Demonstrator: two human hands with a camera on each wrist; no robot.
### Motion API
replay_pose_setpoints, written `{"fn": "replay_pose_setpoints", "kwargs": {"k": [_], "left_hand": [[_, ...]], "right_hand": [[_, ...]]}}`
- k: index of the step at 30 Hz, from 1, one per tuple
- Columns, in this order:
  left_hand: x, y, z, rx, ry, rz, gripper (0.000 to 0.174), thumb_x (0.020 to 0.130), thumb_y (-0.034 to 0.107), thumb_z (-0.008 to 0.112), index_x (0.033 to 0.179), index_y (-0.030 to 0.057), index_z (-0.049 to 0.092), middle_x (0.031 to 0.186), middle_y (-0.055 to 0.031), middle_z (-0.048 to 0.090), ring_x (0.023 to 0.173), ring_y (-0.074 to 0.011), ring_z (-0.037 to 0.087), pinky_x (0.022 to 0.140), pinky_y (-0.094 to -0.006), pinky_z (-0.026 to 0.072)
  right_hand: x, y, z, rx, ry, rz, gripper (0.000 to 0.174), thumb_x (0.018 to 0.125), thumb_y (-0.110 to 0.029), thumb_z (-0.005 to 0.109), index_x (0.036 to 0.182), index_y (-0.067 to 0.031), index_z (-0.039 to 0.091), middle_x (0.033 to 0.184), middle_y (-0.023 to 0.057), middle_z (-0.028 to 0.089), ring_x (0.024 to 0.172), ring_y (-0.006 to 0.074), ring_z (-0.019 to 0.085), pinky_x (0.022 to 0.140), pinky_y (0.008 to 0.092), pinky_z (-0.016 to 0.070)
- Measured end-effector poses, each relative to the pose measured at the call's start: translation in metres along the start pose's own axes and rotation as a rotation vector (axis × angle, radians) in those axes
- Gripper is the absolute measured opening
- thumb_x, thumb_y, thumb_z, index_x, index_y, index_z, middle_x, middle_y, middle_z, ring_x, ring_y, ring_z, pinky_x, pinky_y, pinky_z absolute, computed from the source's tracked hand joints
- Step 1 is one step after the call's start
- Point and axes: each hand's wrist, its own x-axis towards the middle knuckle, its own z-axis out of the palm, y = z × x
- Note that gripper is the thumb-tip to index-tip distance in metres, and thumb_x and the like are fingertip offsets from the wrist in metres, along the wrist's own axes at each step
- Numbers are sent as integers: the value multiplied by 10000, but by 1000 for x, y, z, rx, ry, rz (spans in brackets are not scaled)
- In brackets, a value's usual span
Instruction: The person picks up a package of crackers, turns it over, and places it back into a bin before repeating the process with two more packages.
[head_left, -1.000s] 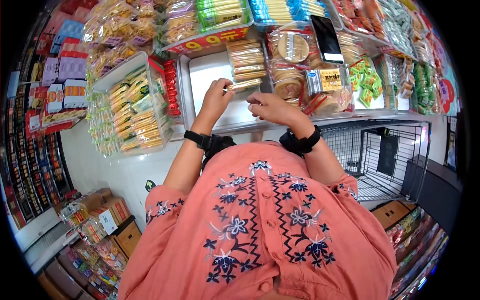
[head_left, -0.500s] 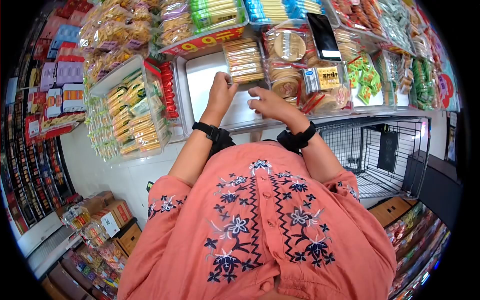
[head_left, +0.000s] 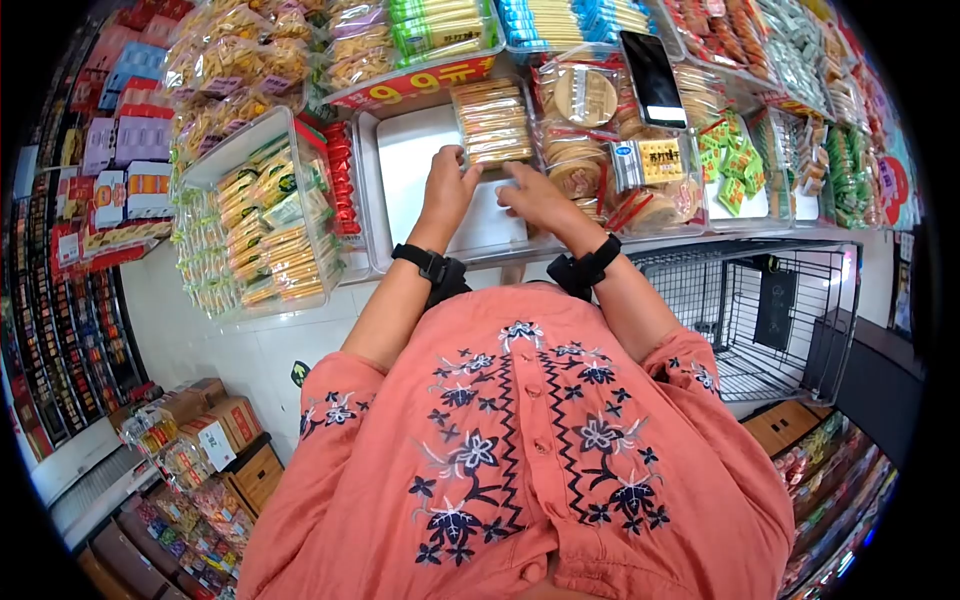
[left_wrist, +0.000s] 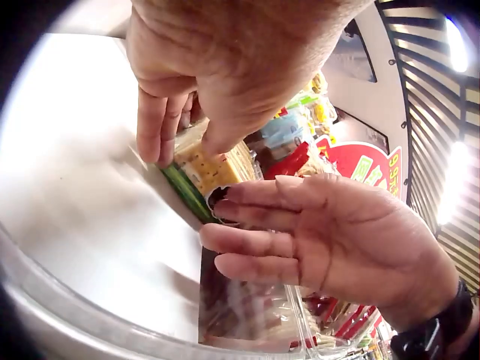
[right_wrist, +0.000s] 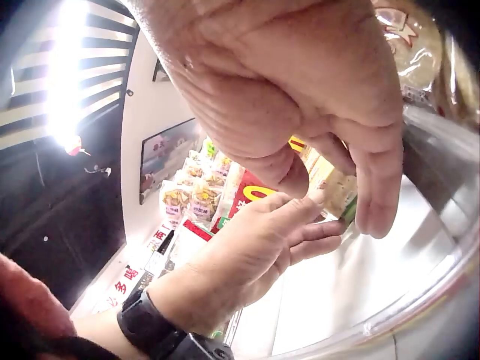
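Seemingly to keep it flush, the left hand point(head_left: 445, 190) pinches the front cracker packet point(left_wrist: 206, 161) of the stack point(head_left: 492, 122) in the steel tray point(head_left: 420, 150), the right hand point(head_left: 535, 198) steadying its end with straight fingers.

A red price sign point(head_left: 415, 80) — yellow digits 66 — nothing else legible.

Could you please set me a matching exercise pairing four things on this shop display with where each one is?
Things:
1. phone
2. crackers
3. cart
4. red packets

Places:
A. in the steel tray
B. to the right of the person
C. on bagged biscuits
D. between tray and clear bin

Pairs: 1-C, 2-A, 3-B, 4-D.
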Motion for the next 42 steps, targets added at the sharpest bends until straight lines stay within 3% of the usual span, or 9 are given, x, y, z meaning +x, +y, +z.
{"fn": "replay_pose_setpoints", "kwargs": {"k": [6, 12, 15, 21, 24, 30, 33, 38, 42], "left_hand": [[4, 1, 0, 46, 5, 29, 425, 875, 165, 722, 1175, -72, 536, 1094, -280, 594, 974, -406, 618, 839, -435, 534], [1, 3, 2, -16, -14, -73, 456, 865, 173, 731, 1179, -89, 530, 1121, -300, 581, 1005, -430, 603, 869, -444, 518], [-1, -3, 4, 15, 15, -11, 482, 864, 185, 737, 1187, -102, 522, 1144, -310, 577, 1045, -443, 589, 907, -452, 500], [-2, -2, 1, -20, -5, -51, 533, 855, 204, 751, 1207, -116, 512, 1163, -322, 574, 1087, -452, 573, 944, -449, 486], [0, -14, 6, 115, 21, 33, 580, 874, 239, 758, 1242, -131, 505, 1161, -278, 594, 871, -299, 678, 797, -369, 551], [-9, 6, -6, 49, 13, -58, 566, 876, 239, 756, 1234, -126, 514, 1154, -277, 591, 874, -302, 678, 801, -372, 551], [-14, 8, -10, 34, 76, -1, 523, 885, 225, 747, 1229, -101, 527, 1151, -263, 592, 871, -307, 675, 792, -373, 550], [-40, 61, -67, -40, -32, 33, 379, 927, 203, 696, 1183, -43, 561, 1127, -207, 605, 903, -293, 667, 791, -357, 543], [-71, 95, -129, -26, -5, 25, 333, 939, 242, 680, 1140, -14, 609, 1109, -154, 644, 916, -250, 659, 806, -345, 523]], "right_hand": [[0, -10, -3, 8, -45, 26, 645, 862, -240, 583, 1390, 109, 459, 1025, 255, 674, 732, 274, 682, 697, 411, 543], [1, -8, -1, 34, -56, 103, 609, 857, -224, 580, 1369, 90, 478, 1022, 243, 670, 717, 261, 673, 679, 392, 542], [3, -13, -8, 20, -196, 152, 658, 921, -205, 614, 1476, 53, 372, 1169, 179, 621, 950, 200, 665, 768, 324, 586], [0, -15, -6, 48, -174, 174, 608, 933, -202, 605, 1454, 43, 408, 1193, 185, 624, 956, 206, 675, 765, 328, 588], [0, -15, -7, 52, -201, 177, 598, 936, -198, 600, 1446, 52, 413, 1217, 183, 618, 958, 211, 680, 764, 327, 590], [-1, -18, -6, -4, -203, 214, 546, 953, -210, 593, 1410, 51, 447, 1226, 170, 614, 968, 218, 692, 761, 328, 588], [-7, -19, -6, 71, -198, 135, 457, 919, -246, 594, 1240, 78, 566, 1052, 171, 683, 837, 225, 707, 710, 350, 585], [-9, -56, -8, 130, -348, 146, 323, 944, -237, 586, 1119, 31, 624, 1029, 100, 676, 862, 203, 709, 699, 326, 579], [-4, -84, 2, 203, -437, 116, 345, 946, -220, 577, 1169, 41, 618, 1051, 105, 674, 908, 210, 704, 745, 320, 569]]}}
